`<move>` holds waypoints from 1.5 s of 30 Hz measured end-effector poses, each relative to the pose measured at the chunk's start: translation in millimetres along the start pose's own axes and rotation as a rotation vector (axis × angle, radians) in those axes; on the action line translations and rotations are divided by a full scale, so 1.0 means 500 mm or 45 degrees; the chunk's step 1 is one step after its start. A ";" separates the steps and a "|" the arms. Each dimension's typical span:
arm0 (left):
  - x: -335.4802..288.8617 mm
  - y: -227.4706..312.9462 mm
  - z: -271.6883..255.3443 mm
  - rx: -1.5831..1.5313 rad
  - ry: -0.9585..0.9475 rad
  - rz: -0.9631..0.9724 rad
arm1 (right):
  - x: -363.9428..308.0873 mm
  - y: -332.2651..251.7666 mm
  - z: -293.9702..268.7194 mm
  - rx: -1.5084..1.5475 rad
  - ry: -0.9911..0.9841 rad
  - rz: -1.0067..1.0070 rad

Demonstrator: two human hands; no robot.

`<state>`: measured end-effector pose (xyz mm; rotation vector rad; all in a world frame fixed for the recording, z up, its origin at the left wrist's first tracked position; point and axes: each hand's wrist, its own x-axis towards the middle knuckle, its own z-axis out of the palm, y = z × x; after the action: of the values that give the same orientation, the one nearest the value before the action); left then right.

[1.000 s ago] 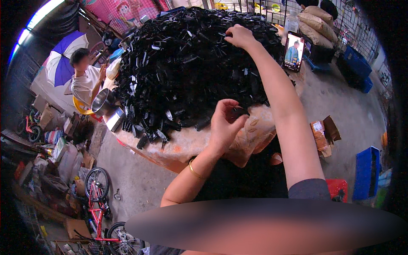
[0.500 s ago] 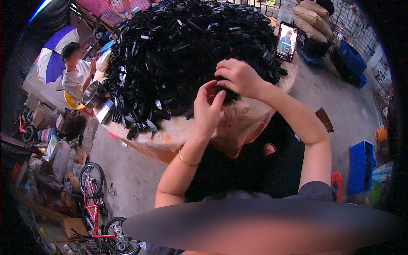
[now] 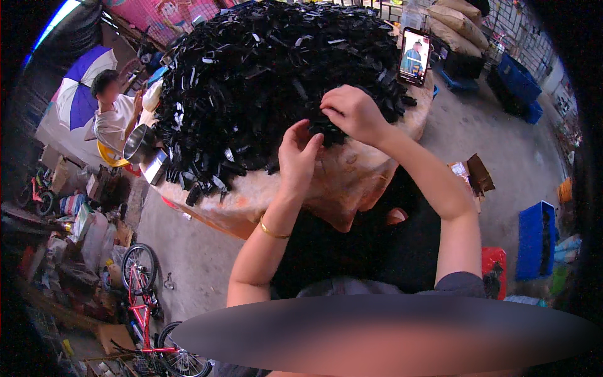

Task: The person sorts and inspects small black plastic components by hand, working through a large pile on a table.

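A large heap of small black pieces (image 3: 264,75), thin and glossy in places, covers a table with a pale, stained cover (image 3: 276,188). At the heap's near edge is my left hand (image 3: 300,154), its thumb standing apart from the curved fingers, with no piece showing in the gap. My right hand (image 3: 355,113) is just to the right and slightly farther away, palm down. Its fingers are curled together over the heap; whatever they pinch is lost against the black pieces. The two hands are close together but apart.
A phone (image 3: 414,56) stands upright on the table's right edge. On the left are a metal bowl (image 3: 139,143) and a seated person (image 3: 116,119). A red bicycle (image 3: 143,308) lies lower left. Blue crates (image 3: 535,242) and an open cardboard box (image 3: 477,173) are on the right.
My left hand has shifted slightly left and my right hand slightly closer in, widening the gap between them. The right fingers are more curled. The view has turned slightly.
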<state>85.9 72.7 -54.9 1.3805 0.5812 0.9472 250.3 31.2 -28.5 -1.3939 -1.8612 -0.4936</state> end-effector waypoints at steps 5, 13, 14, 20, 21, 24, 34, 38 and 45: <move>0.005 -0.012 -0.024 -0.163 -0.104 -0.023 | -0.028 -0.073 -0.035 0.866 -0.140 0.674; -0.009 0.002 -0.013 -0.228 -0.166 -0.071 | -0.060 -0.101 -0.045 0.486 -0.016 0.326; -0.013 0.007 -0.008 -0.253 -0.160 -0.052 | -0.061 -0.107 -0.044 0.415 0.034 0.293; -0.020 0.014 -0.009 -0.306 -0.188 0.027 | -0.063 -0.130 -0.036 0.337 0.168 0.380; -0.020 0.015 -0.012 -0.282 -0.211 0.022 | -0.067 -0.127 -0.035 0.335 0.168 0.381; -0.019 0.025 -0.017 -0.345 -0.349 -0.009 | -0.082 -0.118 -0.038 0.742 -0.154 0.706; -0.025 0.028 -0.020 -0.157 -0.483 0.058 | -0.113 -0.124 -0.040 0.446 -0.133 0.407; -0.028 0.035 -0.006 -0.122 -0.544 0.135 | -0.122 -0.122 -0.031 0.605 0.025 0.472; -0.044 0.041 0.003 0.004 -0.499 0.435 | -0.098 -0.140 -0.053 0.810 -0.061 0.571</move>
<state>71.2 52.0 -38.8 1.6466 0.0509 0.9072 200.3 -42.3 -39.4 -1.3101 -1.4780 0.3355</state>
